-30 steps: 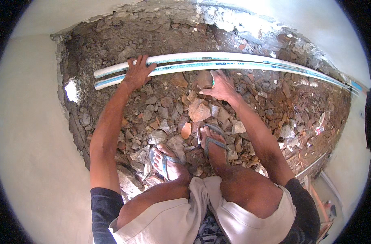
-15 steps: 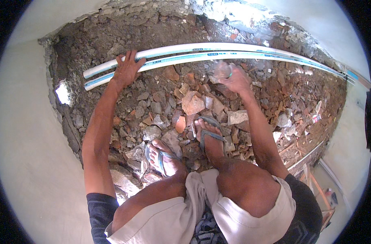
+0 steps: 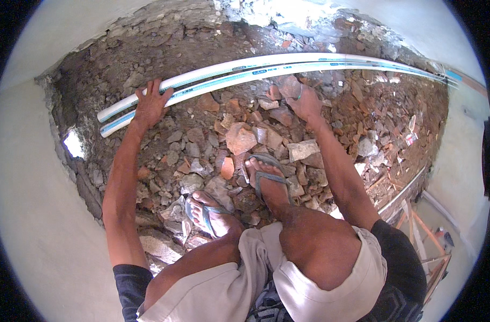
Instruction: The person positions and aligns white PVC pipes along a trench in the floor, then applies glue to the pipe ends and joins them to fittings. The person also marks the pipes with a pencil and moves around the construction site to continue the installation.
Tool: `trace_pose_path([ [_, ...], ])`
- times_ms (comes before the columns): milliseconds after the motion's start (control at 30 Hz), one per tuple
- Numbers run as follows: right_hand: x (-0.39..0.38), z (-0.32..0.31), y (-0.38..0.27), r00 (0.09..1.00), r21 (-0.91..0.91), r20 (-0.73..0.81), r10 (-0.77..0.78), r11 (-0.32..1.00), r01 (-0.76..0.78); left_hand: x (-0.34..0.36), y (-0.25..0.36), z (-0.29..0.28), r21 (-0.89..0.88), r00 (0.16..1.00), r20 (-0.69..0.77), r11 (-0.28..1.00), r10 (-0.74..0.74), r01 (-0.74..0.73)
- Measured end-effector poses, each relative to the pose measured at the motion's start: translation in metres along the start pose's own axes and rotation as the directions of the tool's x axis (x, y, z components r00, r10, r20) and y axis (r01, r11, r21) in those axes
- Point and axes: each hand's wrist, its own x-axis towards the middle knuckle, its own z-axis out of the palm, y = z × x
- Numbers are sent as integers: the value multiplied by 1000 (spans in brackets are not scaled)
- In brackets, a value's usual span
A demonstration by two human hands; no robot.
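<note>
Two white PVC pipes (image 3: 212, 82) with blue stripes and printing lie side by side over the rubble, running from the left toward the far right. Near their left ends, my left hand (image 3: 148, 107) lies across both, its fingers hooked over the far pipe and its thumb along the near one. My right hand (image 3: 308, 105) grips a rough, reddish-grey stone (image 3: 290, 87) just below the middle of the near pipe. Whether the stone touches the rubble beneath it, I cannot tell.
Broken bricks and stones (image 3: 241, 138) cover the ground around my sandalled feet (image 3: 269, 182). Pale walls (image 3: 30, 177) border the rubble, with a small bright hole (image 3: 73, 143) at the left. Wooden pieces (image 3: 424, 231) stand at the lower right.
The view has shifted, so pipes and rubble appear slightly farther left. My right hand, smeared by motion before, now shows sharply with the stone in it. My left hand stays on the pipes.
</note>
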Motion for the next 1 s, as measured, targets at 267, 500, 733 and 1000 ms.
trace_pose_path([
  [267,-40,2,-77,947,49,31,-319,947,317,-1,-4,-6,-18,999,42,1000,-3,3],
  [500,-59,30,-126,926,188,-103,-364,907,377,-4,-4,-15,-1,1000,5,1000,-17,17],
  [733,-68,41,-143,860,252,-283,-425,832,494,-4,-8,-13,14,999,-37,1000,-2,3],
  [1000,-60,63,-158,925,360,-227,-305,856,371,-3,-8,-19,12,998,-63,1000,-3,4],
])
